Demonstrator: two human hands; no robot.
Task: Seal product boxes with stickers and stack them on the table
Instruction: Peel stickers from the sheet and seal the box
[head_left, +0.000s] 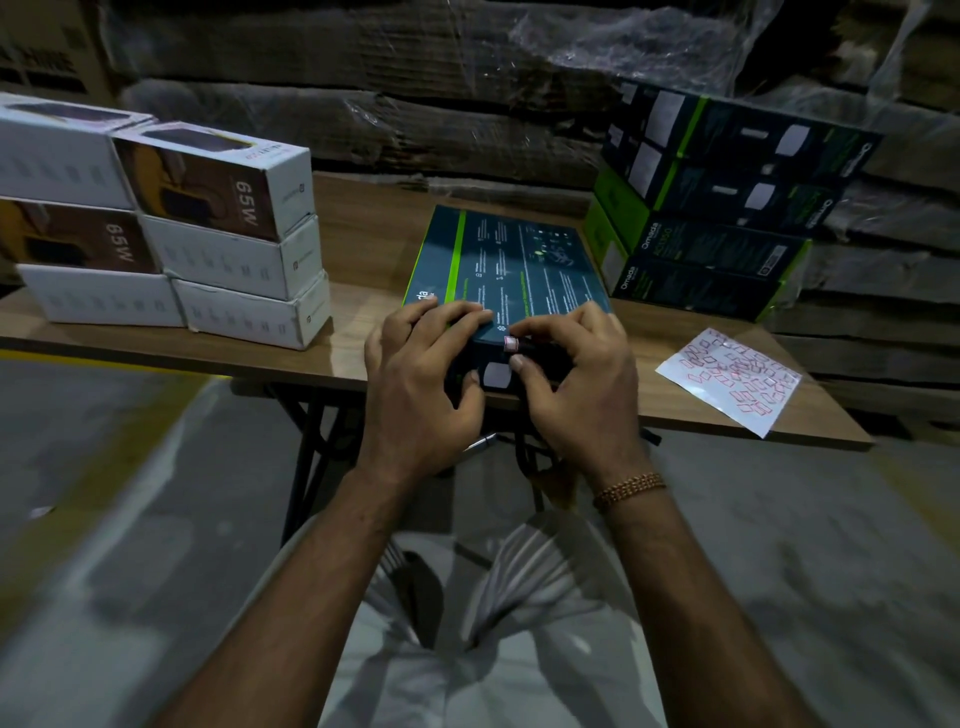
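Sealing step in hand: both hands, left hand (421, 364) and right hand (576, 374), grip the dark box (498, 270) at its near end, right thumb pressing the sticker (511, 342) over the edge; stacking follows.

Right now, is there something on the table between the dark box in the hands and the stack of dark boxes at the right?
Nothing visible. Bare table separates the dark box from the stack. The sticker sheet lies nearer, off that path.

The box (511, 270) under the grip is dark teal with a lime-green stripe and white print. Right of the grip, a white sticker sheet (730, 379) carries red-outlined rectangles; the bench (363, 244) is brown woodgrain.
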